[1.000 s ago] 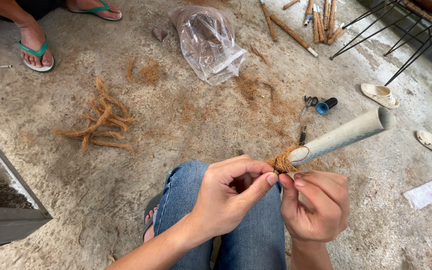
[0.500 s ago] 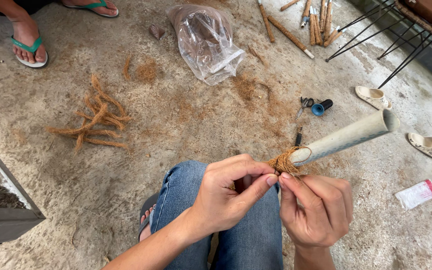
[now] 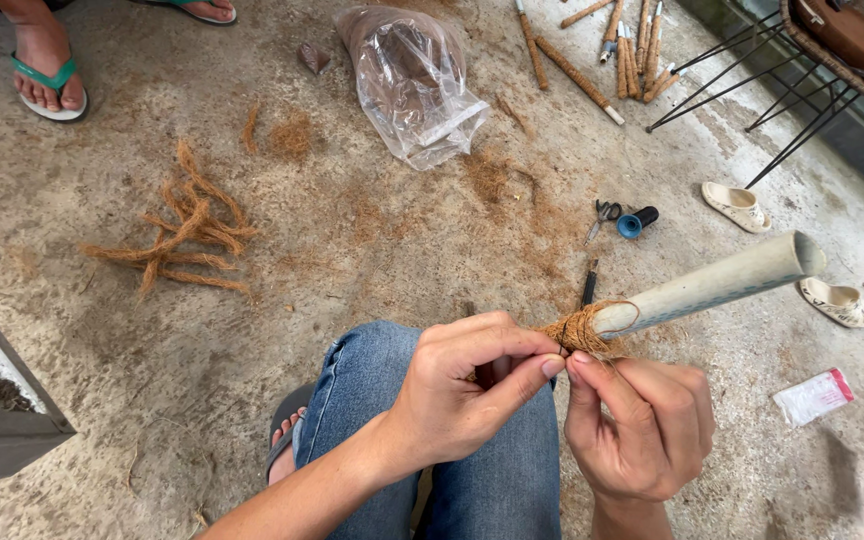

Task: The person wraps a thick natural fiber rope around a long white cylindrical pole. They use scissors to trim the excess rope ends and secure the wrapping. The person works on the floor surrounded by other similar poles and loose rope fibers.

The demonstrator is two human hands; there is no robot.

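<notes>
A pale tube (image 3: 712, 285) slants up to the right above my jeans-clad knee (image 3: 472, 470). Brown coir rope (image 3: 577, 330) is wound around its lower end. My left hand (image 3: 467, 385) pinches the rope at that end with thumb and forefinger. My right hand (image 3: 642, 425) meets it from the right, its fingertips closed on the same fibres just under the tube.
A bundle of coir strands (image 3: 187, 235) lies on the concrete at left. A clear plastic bag (image 3: 417, 80), several wrapped sticks (image 3: 627, 45), scissors (image 3: 602, 215), a blue spool (image 3: 637, 220), sandals (image 3: 737, 205) and another person's foot in a green flip-flop (image 3: 47, 70) lie around.
The view has drifted slightly. My fingers have shifted a little on the rope at the tube's end; both hands stay closed on it.
</notes>
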